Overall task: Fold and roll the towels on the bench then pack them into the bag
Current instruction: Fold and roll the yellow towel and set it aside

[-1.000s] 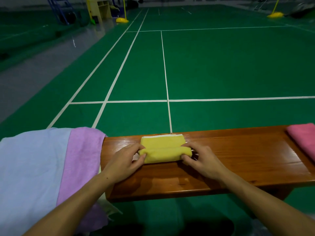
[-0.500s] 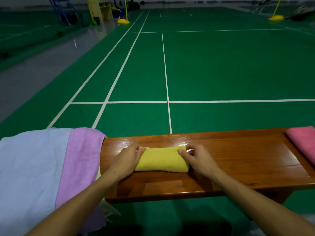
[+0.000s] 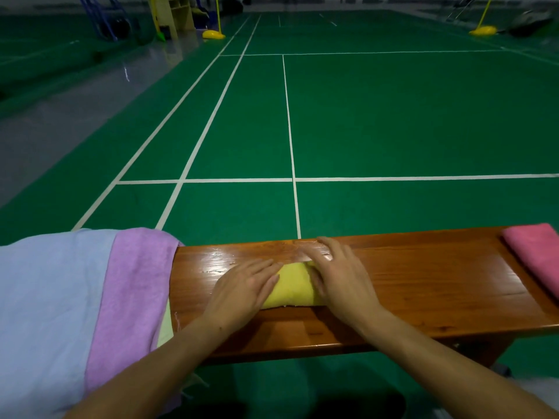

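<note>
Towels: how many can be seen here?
4, perhaps more hidden: yellow towel under both hands mid-bench, pink towel at the right end, blue towel and purple towel at the left.

Both hands cover the yellow towel's (image 3: 295, 285) ends; the pink towel (image 3: 537, 252) runs off-frame.

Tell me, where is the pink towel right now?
In the head view, the pink towel lies on the far right end of the wooden bench, well apart from the right hand and the yellow towel.
</note>
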A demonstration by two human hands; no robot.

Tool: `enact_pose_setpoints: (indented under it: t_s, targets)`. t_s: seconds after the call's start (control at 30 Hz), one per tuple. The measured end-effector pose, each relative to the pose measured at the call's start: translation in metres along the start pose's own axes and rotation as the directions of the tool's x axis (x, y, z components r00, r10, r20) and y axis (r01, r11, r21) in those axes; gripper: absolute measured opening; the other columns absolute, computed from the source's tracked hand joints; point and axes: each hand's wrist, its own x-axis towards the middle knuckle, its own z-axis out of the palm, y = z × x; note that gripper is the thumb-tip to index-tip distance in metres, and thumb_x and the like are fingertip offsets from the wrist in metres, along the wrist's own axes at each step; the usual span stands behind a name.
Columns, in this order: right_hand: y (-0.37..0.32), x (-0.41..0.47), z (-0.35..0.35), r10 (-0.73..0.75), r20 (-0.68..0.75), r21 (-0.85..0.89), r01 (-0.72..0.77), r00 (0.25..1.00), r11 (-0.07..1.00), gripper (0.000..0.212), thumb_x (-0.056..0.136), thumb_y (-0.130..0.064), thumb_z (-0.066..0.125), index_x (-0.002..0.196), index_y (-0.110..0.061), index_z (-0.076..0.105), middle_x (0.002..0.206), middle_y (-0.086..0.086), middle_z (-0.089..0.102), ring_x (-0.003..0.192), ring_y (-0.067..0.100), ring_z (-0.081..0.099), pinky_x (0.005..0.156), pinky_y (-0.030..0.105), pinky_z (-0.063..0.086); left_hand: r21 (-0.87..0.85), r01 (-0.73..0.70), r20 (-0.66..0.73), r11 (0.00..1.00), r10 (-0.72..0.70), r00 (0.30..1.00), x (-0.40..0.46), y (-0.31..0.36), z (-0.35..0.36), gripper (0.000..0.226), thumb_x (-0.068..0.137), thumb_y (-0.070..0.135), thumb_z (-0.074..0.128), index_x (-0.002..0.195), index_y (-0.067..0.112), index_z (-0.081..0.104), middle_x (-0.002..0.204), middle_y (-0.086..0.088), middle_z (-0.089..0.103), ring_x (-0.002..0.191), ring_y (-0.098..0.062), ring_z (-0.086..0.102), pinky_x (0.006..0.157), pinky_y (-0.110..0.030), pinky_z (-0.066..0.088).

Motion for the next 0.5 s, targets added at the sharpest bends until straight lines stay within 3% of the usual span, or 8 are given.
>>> enact_pose_setpoints:
  t_s: [0.07, 0.13, 0.2, 0.3, 0.37, 0.43, 0.5]
  targets:
    - [-0.004, -0.004, -0.001, -0.191, 0.048, 0.019, 0.190, 0.980, 0.982, 0.050, 0.110, -0.045, 0.039, 0.159, -0.034, 0.040, 0.168, 0.005, 0.033, 0.152, 0.025, 0.032, 0.123, 0.042, 0.032, 0.020, 0.011, 0.043, 1.000, -0.012, 0.999, 0.000, -0.006, 0.003, 0.051, 0.112, 0.052, 0.031, 0.150, 0.033, 0.058, 0.149, 0.009, 0.062, 0.140, -0.014, 0.054, 0.116, -0.030, 0.038]
    - [-0.004, -0.009, 0.002, -0.223, 0.217, 0.056, 0.216, 0.951, 0.975, 0.055, 0.113, -0.051, 0.026, 0.164, -0.030, 0.031, 0.173, 0.004, 0.022, 0.160, 0.025, 0.019, 0.129, 0.044, 0.024, 0.050, 0.021, 0.086, 0.999, -0.026, 0.996, 0.000, -0.009, 0.005, 0.053, 0.112, 0.055, 0.027, 0.156, 0.035, 0.050, 0.156, 0.010, 0.055, 0.147, -0.015, 0.046, 0.119, -0.031, 0.033]
    - [-0.001, -0.013, 0.003, -0.174, 0.326, 0.065, 0.161, 0.929, 0.985, 0.057, 0.113, -0.053, 0.022, 0.166, -0.030, 0.026, 0.173, 0.000, 0.023, 0.159, 0.024, 0.021, 0.127, 0.045, 0.028, 0.083, 0.043, 0.168, 0.996, -0.056, 0.984, 0.001, -0.011, 0.006, 0.061, 0.111, 0.062, 0.020, 0.162, 0.036, 0.039, 0.163, 0.011, 0.045, 0.154, -0.015, 0.035, 0.123, -0.034, 0.027]
    - [0.005, -0.010, -0.006, -0.119, 0.316, 0.049, 0.110, 0.941, 0.993, 0.053, 0.113, -0.050, 0.026, 0.160, -0.031, 0.038, 0.164, -0.006, 0.042, 0.146, 0.023, 0.042, 0.112, 0.045, 0.044, 0.088, 0.131, 0.233, 0.987, -0.149, 0.961, 0.003, -0.018, 0.000, 0.077, 0.103, 0.076, 0.013, 0.163, 0.033, 0.036, 0.166, 0.009, 0.041, 0.154, -0.015, 0.032, 0.123, -0.041, 0.031]
    - [0.008, -0.009, -0.010, -0.095, 0.294, 0.027, 0.091, 0.951, 0.995, 0.046, 0.111, -0.051, 0.035, 0.150, -0.034, 0.053, 0.144, -0.007, 0.061, 0.126, 0.023, 0.057, 0.095, 0.044, 0.054, 0.044, 0.238, 0.173, 0.970, -0.242, 0.955, 0.004, -0.022, -0.011, 0.080, 0.099, 0.082, 0.025, 0.154, 0.030, 0.048, 0.151, 0.006, 0.054, 0.140, -0.016, 0.046, 0.112, -0.041, 0.044]
    - [0.009, -0.012, -0.009, -0.067, 0.287, 0.059, 0.052, 0.956, 0.997, 0.043, 0.106, -0.056, 0.046, 0.140, -0.035, 0.060, 0.127, -0.008, 0.067, 0.112, 0.021, 0.063, 0.086, 0.043, 0.056, -0.079, 0.349, 0.120, 0.934, -0.339, 0.933, 0.004, -0.022, -0.023, 0.062, 0.093, 0.082, 0.046, 0.131, 0.035, 0.058, 0.122, 0.011, 0.064, 0.113, -0.012, 0.058, 0.091, -0.037, 0.052]
    - [0.007, -0.015, -0.008, -0.042, 0.310, 0.139, -0.002, 0.950, 0.990, 0.042, 0.101, -0.060, 0.055, 0.134, -0.036, 0.062, 0.124, -0.010, 0.066, 0.107, 0.017, 0.063, 0.085, 0.043, 0.057, -0.185, 0.458, 0.199, 0.870, -0.423, 0.884, 0.006, -0.025, -0.028, 0.050, 0.085, 0.085, 0.055, 0.106, 0.040, 0.056, 0.098, 0.019, 0.062, 0.092, -0.007, 0.061, 0.073, -0.033, 0.049]
